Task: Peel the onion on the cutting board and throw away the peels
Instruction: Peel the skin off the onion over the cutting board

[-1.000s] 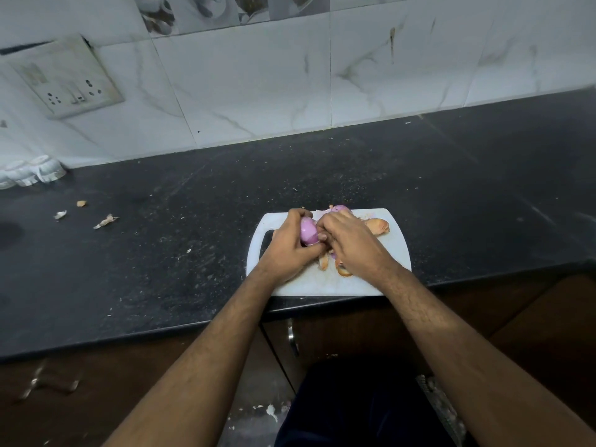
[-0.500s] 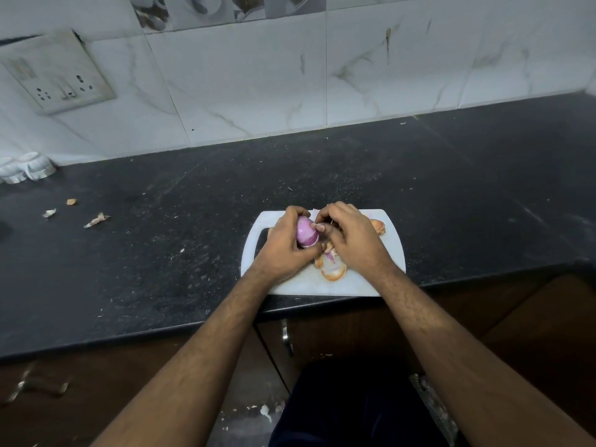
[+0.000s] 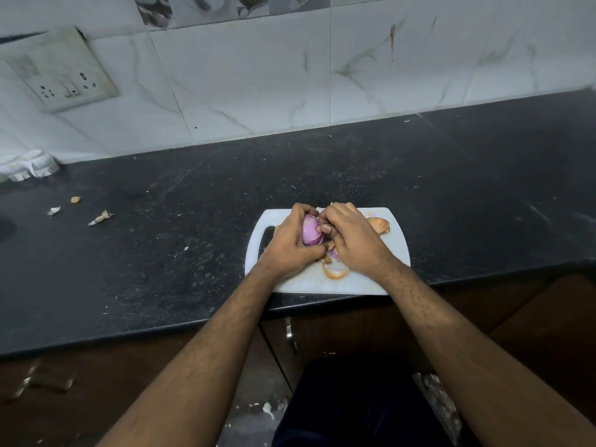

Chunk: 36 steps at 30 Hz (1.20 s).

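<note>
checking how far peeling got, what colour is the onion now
Purple-pink onion, seen in the head view.

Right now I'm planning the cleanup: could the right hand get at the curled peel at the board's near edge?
Probably yes. The curled peel lies uncovered on the cutting board beside the right hand, though that hand is busy at the onion.

Purple onion (image 3: pixel 311 233), white cutting board (image 3: pixel 395 250)
</note>
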### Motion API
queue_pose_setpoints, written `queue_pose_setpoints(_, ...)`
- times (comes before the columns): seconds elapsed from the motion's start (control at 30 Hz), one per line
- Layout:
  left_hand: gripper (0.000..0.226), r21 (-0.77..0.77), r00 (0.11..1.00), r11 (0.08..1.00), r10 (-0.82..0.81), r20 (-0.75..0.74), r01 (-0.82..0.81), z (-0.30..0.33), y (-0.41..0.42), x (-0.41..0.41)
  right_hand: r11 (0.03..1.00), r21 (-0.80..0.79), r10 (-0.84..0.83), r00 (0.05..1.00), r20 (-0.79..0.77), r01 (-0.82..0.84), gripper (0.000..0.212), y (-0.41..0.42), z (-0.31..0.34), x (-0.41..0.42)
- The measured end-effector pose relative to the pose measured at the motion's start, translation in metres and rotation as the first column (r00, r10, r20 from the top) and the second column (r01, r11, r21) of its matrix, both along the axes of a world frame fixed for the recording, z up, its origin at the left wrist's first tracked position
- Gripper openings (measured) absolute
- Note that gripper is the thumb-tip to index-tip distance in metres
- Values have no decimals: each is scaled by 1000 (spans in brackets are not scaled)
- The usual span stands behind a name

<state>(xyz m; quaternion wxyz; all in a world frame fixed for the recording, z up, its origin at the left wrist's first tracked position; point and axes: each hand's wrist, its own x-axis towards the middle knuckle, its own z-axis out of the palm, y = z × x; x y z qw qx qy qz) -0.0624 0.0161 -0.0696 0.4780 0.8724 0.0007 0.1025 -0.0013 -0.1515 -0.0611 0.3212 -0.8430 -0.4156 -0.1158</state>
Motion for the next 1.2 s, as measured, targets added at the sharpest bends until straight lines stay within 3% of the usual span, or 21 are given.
queue_pose_setpoints(0.33,53,-199,995,979,15,-104,-36,3,-3,5,997,39,77,992,-99,-74,15,-3,-1,4)
queue_pose_setpoints(0.47,56,-193,987,975,84,-139,-111,9,-5,9,986,60,164,980,-108,-159,11,-6,0,-2)
queue_pose_setpoints(0.67,58,-190,987,973,107,-118,-128,8,-6,4,974,204,-49,973,-227,97,19,-7,0,1)
queue_pose_setpoints(0.83,60,-179,990,976,111,-92,-126,6,-5,4,968,232,-38,970,-239,95,10,-5,1,-2)
queue_pose_setpoints(1.0,59,-155,992,982,101,-70,-110,4,-5,5,972,231,5,986,-167,34,5,-4,4,-5)
queue_pose_setpoints(1.2,59,-90,994,990,105,-42,-109,2,-5,6,982,145,-123,992,31,117,14,0,0,-10)
